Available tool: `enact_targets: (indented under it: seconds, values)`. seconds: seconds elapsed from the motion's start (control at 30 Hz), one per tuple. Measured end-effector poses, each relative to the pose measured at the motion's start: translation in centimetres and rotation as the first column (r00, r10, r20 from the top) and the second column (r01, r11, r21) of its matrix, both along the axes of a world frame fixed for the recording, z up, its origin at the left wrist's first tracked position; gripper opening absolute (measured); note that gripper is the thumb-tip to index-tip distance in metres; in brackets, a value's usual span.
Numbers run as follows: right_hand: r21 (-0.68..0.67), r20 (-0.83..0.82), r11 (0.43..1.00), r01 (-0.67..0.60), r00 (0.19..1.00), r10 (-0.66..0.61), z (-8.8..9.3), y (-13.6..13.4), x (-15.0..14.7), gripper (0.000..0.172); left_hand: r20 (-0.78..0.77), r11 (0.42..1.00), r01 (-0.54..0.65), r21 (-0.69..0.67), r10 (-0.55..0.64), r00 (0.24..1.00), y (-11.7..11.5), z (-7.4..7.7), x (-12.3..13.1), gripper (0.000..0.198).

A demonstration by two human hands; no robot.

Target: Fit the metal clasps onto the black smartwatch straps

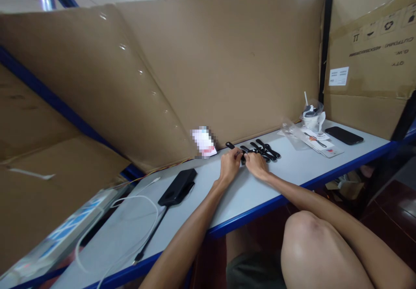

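A slim glossy black strap-like piece (230, 145) sticks up past the fingers of my left hand (230, 164), which is closed on it. My right hand (256, 165) meets the left one, its fingers pinched at the lower end of the same piece. Their fingertips hide most of it, and its exact kind does not show. Just behind and to the right of my right hand lies a group of several similar black pieces (268, 150) on the grey shelf top (292, 167).
A lit phone (204, 141) leans on the cardboard back wall (211, 72). On the left are a black power bank (178, 187), white cables and a power strip (71, 224). Leaflets (320, 144), a cup (311, 118) and a dark phone (344, 135) lie at right.
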State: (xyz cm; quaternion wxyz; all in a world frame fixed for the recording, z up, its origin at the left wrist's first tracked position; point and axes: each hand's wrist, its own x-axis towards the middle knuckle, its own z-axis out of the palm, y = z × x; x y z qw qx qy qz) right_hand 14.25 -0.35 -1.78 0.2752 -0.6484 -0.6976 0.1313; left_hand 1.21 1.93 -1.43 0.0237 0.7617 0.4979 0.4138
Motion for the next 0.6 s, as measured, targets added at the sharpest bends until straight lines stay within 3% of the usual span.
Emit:
enact_targets:
  seconds: [0.3, 0.47, 0.6]
  values:
    - [-0.017, -0.008, 1.0, -0.003, 1.0, 0.003, 0.38, -0.28, 0.19, 0.046, 0.163, 0.999, 0.031, -0.042, -0.024, 0.986, -0.3, 0.05, 0.69, 0.025]
    - [-0.013, 0.001, 1.0, -0.002, 1.0, 0.002, 0.22, -0.11, 0.11, 0.046, 0.056, 0.999, 0.036, 0.019, -0.037, 0.998, -0.32, -0.1, 0.63, 0.014]
    - [-0.006, 0.009, 1.0, -0.006, 1.0, 0.006, 0.21, -0.09, 0.09, 0.046, -0.06, 0.996, 0.021, 0.083, -0.017, 0.998, -0.34, -0.19, 0.51, 0.017]
